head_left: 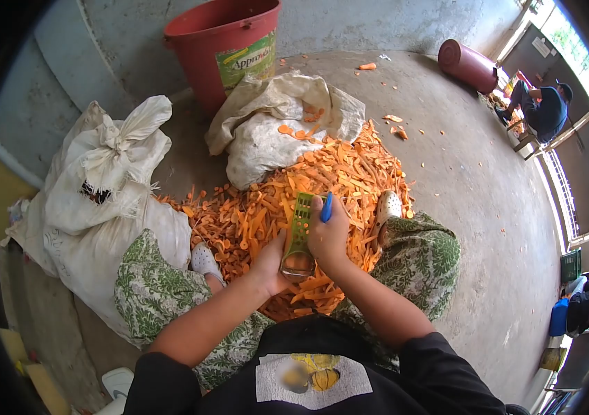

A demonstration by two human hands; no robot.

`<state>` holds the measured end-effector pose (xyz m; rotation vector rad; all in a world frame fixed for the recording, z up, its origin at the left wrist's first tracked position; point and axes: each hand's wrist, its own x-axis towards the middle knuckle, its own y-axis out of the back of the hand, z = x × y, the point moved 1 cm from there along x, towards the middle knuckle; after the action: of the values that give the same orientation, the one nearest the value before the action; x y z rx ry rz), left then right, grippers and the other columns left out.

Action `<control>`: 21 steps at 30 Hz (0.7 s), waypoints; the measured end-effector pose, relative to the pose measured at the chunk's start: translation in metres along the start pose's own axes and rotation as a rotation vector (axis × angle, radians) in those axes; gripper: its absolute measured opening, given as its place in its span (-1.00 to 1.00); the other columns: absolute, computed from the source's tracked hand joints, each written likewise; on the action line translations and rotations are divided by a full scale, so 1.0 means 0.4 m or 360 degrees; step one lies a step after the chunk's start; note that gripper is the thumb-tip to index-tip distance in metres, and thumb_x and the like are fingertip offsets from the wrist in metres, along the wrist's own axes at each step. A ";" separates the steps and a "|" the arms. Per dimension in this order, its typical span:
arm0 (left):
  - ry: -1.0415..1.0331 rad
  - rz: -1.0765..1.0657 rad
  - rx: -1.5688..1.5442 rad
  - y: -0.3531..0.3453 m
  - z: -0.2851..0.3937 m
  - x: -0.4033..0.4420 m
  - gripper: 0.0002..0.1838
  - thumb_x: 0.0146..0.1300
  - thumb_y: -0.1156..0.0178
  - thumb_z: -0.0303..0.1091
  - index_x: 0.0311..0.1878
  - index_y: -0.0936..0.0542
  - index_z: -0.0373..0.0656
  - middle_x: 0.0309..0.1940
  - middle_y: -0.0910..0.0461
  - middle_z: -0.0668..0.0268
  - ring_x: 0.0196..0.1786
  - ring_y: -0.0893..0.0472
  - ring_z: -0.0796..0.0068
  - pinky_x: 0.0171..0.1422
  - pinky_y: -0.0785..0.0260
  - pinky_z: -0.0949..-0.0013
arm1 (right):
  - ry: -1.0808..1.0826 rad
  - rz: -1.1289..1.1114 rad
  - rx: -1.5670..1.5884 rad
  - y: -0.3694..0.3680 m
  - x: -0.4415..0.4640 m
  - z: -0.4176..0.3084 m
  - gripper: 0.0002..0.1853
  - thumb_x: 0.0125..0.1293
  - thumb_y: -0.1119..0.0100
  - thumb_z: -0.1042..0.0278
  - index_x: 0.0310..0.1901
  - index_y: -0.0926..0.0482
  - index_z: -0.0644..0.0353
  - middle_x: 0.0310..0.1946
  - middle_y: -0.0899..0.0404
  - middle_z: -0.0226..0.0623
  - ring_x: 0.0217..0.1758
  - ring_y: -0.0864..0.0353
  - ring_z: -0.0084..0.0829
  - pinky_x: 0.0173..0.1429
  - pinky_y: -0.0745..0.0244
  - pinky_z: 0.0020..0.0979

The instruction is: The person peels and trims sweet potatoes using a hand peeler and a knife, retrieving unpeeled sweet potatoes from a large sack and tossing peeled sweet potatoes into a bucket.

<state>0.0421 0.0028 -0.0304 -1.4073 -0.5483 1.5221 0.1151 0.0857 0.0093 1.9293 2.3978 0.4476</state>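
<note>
A green slotted peeler (300,225) with a metal blade frame at its near end is held over the peelings. My right hand (329,235) is closed around its right side, and a short blue handle (327,207) sticks up between the fingers. Close against the peeler's left edge is my left hand (269,268), thumb up and curled; its other fingers are hidden underneath, so what they grip does not show. Orange shows through the blade frame. Below both hands spreads a heap of carrot peelings and cut carrot ends (239,221), between my legs.
A white sack (260,149) lies behind the heap, with carrot pieces on it. Tied white sacks (107,200) stand at left. A red bin (204,48) is by the wall. Far right, a seated person (550,111) is near a toppled red drum (467,66). Carrot scraps dot the concrete floor (488,207).
</note>
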 end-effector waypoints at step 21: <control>0.0091 0.0184 0.0560 -0.005 -0.081 -0.031 -0.52 0.36 0.38 0.03 -0.03 -0.35 -0.18 -0.36 -0.49 0.25 -0.38 -0.53 0.43 -0.31 -0.42 0.36 | 0.0024 0.0507 -0.0761 0.066 0.198 0.187 -0.87 0.19 -0.01 0.36 -0.38 -0.41 0.24 -0.61 -0.46 -0.08 -0.54 -0.46 -0.12 -0.44 -0.30 -0.17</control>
<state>0.0717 -0.0156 -0.0300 -1.2192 -0.1545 1.5748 0.1373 0.1818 -0.0439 2.0631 1.7634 0.9480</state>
